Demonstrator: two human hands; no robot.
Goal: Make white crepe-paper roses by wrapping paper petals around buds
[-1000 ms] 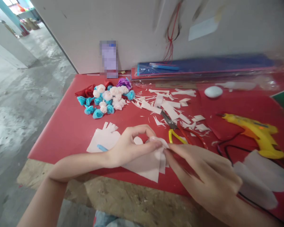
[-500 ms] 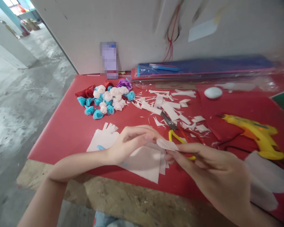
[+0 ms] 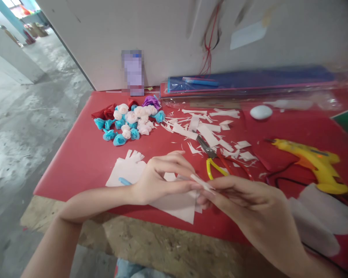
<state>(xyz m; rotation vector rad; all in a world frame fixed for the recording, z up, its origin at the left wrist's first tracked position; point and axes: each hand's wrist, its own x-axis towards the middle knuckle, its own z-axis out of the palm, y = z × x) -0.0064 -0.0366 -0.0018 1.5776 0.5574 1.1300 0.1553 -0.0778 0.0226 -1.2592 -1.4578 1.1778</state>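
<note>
Right at the centre, the left hand (image 3: 159, 181) had thumb and forefinger narrowed onto a small white piece (image 3: 203, 183), and the right hand (image 3: 258, 212) pinched the same piece from the other side, well up above the red table (image 3: 75, 154)! That piece looked thin and bunched, its shaping apparently unfinished. Just below, partly under the left hand, lay white sheets (image 3: 174, 208), one end cut into strips, with a blue pen (image 3: 124, 181) poking out by the wrist. Beyond the fingers sat a hand tool (image 3: 207, 148) with one yellow handle and one red, its tip in among white scraps (image 3: 208, 135), so plenty of cutting seemed done. Over to the left, the cluster of flowers (image 3: 133, 121), blue, white, red and purple, looked complete. To the right, a yellow glue gun (image 3: 310, 156) lay on its side, and near it some pale loose pieces (image 3: 329, 210) appeared unused, as did the sheets: material left over, by my judgement. Hard to call? The fingers covered much of the held piece, the right hand's curled fingers hid one another, the right forearm ran out of frame, and the phone (image 3: 135, 73) was blurred into squares.
</note>
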